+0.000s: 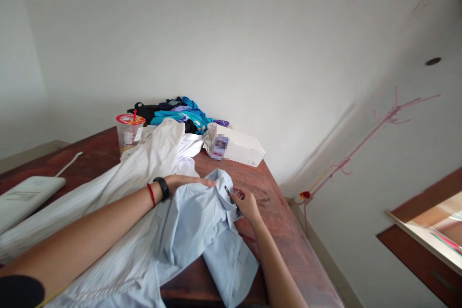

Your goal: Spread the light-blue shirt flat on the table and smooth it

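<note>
Where the light blue shirt [198, 226] gathers at its collar [221, 175], the two hands meet it from opposite sides. The right hand [247, 203] has its thumb and forefinger drawn nearly together at the collar's right edge, pinching the cloth there, while its other fingers curl loosely. The left hand [187, 180] reaches across the top of the shirt, one extended digit lying against the collar; its remaining fingers are hidden by cloth, so I cannot tell how far they are closed or whether they grip it.

Between the two sets of fingers, a small dark label [226, 190] shows inside the neck. Below them the shirt is rumpled, its body bunched in soft folds toward the left forearm, and a wide, flatter section hangs down just left of the right forearm. The shirt lies on the reddish-brown table [285, 231], directly beneath the fingers.

Left of the left fingers, a white striped garment [104, 192] stretches beneath the left forearm, touching the shirt. Beyond the fingers stand a white box [240, 147] and, farther back to the left, a heap of blue and dark clothes [191, 116]. A clear cup [128, 135] with a red straw stands beyond and left of the left fingers, beside the striped garment.
</note>
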`<state>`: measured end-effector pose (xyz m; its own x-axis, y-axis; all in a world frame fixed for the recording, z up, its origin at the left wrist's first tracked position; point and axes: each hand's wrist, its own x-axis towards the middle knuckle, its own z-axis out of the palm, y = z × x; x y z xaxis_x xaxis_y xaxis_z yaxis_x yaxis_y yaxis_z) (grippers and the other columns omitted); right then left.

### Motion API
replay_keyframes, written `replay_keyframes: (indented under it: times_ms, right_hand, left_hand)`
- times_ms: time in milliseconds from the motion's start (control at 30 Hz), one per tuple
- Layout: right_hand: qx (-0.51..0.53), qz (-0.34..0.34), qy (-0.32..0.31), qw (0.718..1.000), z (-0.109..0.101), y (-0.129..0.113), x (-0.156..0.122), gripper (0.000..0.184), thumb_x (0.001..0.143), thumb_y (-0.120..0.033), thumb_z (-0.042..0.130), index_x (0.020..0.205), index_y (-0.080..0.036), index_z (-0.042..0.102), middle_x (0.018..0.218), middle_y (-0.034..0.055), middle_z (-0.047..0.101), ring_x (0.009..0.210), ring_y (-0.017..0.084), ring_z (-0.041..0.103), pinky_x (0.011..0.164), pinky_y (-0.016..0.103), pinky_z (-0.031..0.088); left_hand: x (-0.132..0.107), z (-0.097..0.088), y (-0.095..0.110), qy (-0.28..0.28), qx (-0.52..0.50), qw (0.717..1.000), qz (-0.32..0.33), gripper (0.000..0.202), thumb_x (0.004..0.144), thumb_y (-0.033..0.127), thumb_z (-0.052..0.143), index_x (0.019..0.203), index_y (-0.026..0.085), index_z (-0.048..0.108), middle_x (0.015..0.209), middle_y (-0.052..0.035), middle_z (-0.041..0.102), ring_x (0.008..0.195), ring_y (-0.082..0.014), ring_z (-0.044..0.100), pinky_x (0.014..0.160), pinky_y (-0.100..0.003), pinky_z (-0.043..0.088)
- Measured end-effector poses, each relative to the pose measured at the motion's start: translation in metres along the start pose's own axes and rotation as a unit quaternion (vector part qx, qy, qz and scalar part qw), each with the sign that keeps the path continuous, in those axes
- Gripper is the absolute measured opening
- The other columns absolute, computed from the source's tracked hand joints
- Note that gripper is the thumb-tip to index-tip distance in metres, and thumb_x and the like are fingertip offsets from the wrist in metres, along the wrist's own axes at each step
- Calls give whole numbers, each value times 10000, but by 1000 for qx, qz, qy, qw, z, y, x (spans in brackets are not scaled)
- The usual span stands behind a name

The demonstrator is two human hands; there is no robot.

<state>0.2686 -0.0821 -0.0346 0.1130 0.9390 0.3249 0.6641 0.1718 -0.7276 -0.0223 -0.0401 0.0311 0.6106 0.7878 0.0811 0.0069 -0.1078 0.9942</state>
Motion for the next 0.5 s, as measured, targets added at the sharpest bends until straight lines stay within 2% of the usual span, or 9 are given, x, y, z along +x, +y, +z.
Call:
replay_keyframes:
  times_ms: [67, 133, 300, 400, 500]
  right_hand:
    - [4, -6, 8, 1000, 1, 3, 1, 378, 803, -435, 711, 1040, -156, 805, 735, 55, 723, 677, 214, 637, 654, 320, 480]
    - [10, -14, 15, 1000, 2, 6, 2, 357, 805, -418, 714, 1038, -164, 805, 778, 64, 735, 699, 214, 642, 674, 323, 487]
    - [37, -25, 56, 997, 1, 10, 5, 306, 841, -431, 692, 1013, -202, 798, 1032, 110, 751, 939, 269, 678, 868, 390, 526]
    - [41, -30, 76, 996, -1, 9, 5, 311, 837, -446, 708, 1029, -217, 796, 1102, 118, 731, 1060, 293, 661, 967, 422, 509]
    - [55, -45, 61, 996, -3, 7, 5, 322, 844, -451, 714, 1050, -216, 791, 1118, 116, 729, 1107, 294, 651, 1007, 424, 488]
  left_hand:
    - [4, -2, -3, -63, -14, 997, -53, 249, 745, 330, 740, 931, 189, 653, 751, 7, 723, 686, -211, 713, 677, -290, 559]
    - [9, -3, -8, -95, -20, 992, -81, 296, 705, 313, 747, 959, 198, 648, 792, 1, 735, 713, -220, 719, 693, -298, 559]
    - [21, -5, -25, -185, -33, 970, -154, 373, 642, 269, 744, 997, 190, 661, 936, -41, 765, 788, -243, 727, 737, -324, 559]
    - [25, -7, -29, -201, -40, 966, -161, 450, 631, 210, 708, 1079, 189, 669, 1016, -32, 757, 857, -219, 708, 766, -295, 540]
    - [24, -8, -26, -186, -25, 972, -142, 492, 630, 190, 673, 1121, 186, 679, 1005, -17, 741, 838, -199, 681, 724, -270, 515]
